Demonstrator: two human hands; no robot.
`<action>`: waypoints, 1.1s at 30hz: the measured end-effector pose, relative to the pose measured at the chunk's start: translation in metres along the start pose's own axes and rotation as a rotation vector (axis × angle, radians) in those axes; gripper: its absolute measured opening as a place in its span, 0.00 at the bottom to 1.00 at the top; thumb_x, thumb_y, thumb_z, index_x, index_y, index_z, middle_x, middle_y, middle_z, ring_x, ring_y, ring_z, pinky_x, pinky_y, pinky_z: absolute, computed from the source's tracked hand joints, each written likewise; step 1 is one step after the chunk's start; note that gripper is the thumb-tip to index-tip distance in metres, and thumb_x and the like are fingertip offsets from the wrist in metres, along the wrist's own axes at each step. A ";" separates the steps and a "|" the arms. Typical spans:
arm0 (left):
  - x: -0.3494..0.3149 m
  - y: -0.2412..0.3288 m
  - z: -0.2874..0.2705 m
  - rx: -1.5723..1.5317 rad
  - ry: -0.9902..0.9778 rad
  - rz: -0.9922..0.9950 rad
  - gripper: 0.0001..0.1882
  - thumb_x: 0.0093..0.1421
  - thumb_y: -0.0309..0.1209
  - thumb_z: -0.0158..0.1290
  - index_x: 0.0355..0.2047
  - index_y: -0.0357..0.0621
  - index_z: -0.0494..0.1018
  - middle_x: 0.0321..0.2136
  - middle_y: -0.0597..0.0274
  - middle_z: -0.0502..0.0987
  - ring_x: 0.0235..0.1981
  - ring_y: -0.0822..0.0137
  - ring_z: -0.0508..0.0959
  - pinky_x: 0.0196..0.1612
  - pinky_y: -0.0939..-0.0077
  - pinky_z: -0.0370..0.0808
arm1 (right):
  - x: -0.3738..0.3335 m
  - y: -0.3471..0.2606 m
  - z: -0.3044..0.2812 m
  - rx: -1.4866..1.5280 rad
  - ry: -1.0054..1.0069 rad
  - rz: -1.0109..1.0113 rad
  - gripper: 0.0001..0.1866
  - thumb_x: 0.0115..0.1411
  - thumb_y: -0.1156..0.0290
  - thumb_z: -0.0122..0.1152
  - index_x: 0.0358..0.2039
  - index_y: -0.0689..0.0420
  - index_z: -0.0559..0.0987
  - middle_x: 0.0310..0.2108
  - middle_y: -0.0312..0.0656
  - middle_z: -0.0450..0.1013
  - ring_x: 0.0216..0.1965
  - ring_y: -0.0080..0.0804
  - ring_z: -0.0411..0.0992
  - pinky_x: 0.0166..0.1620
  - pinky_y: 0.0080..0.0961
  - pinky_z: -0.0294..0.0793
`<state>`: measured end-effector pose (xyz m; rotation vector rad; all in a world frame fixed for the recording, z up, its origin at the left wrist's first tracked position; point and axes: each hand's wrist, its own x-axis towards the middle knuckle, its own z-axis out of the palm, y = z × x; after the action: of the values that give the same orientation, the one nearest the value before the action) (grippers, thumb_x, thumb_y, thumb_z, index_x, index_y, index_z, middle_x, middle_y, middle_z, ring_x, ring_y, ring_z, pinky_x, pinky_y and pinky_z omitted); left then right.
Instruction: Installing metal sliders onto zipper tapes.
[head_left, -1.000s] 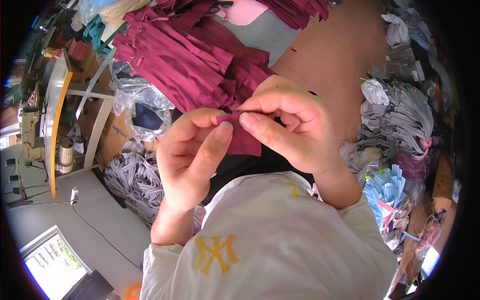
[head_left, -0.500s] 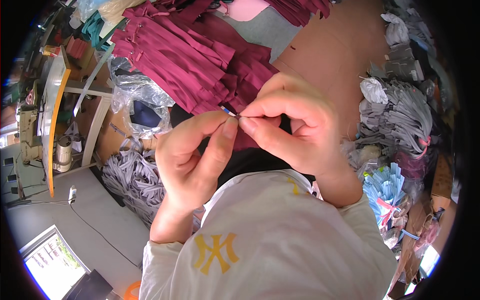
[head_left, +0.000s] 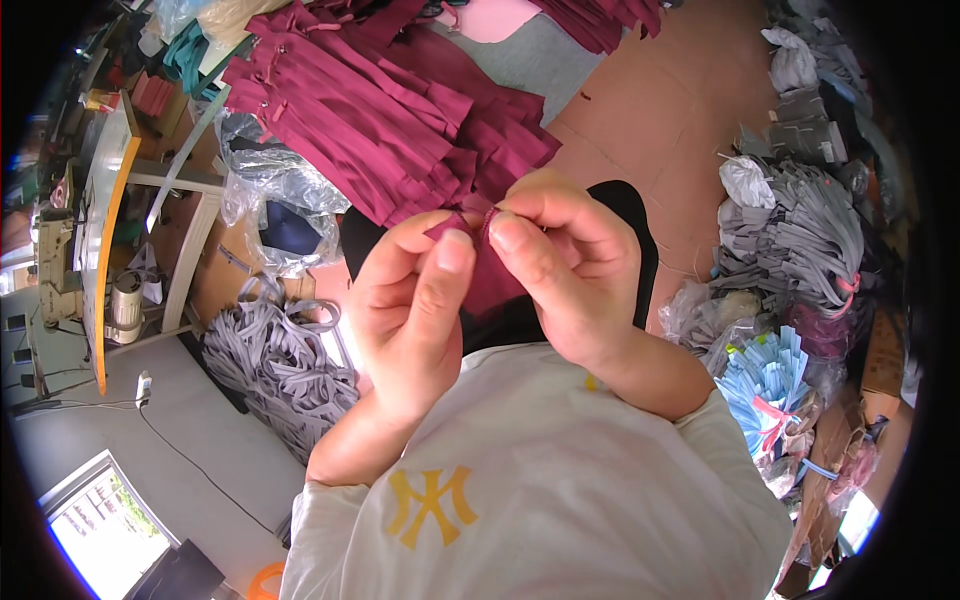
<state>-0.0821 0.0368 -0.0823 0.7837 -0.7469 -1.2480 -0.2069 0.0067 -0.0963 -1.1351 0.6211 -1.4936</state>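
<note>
Over my lap, both hands pinch the top of a maroon fabric piece. My left hand has a folded corner of the fabric between thumb and forefinger. Close beside it, my right hand grips the neighbouring edge, where a thin ridged maroon strip shows at the fingertips. The fabric hangs down between my hands onto my dark-clad lap. Just beyond, a stack of long maroon cloth pieces lies fanned out, small loops at its far left ends. My fingers partly hide the pinched edges.
Grey strips are heaped on the left, below clear plastic bags. An orange-edged table stands far left. Bundled grey strips and light-blue strips lie on the right. More maroon cloth sits at the back.
My fingertips have moved slightly apart, and the right hand has come lower and nearer. More maroon fabric shows between them. A small white-and-blue thing at the left fingertips is no longer visible.
</note>
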 end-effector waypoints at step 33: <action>-0.001 0.020 -0.002 0.149 -0.265 -0.030 0.09 0.62 0.18 0.54 0.43 0.30 0.74 0.37 0.60 0.78 0.35 0.79 0.74 0.40 0.86 0.70 | 0.030 -0.031 -0.039 0.056 -0.310 0.069 0.10 0.61 0.83 0.59 0.44 0.67 0.75 0.39 0.44 0.77 0.43 0.33 0.78 0.42 0.20 0.80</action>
<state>-0.0706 0.0410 -0.0668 0.7595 -1.0556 -1.3503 -0.2530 -0.0211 -0.0761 -1.2568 0.3985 -1.2360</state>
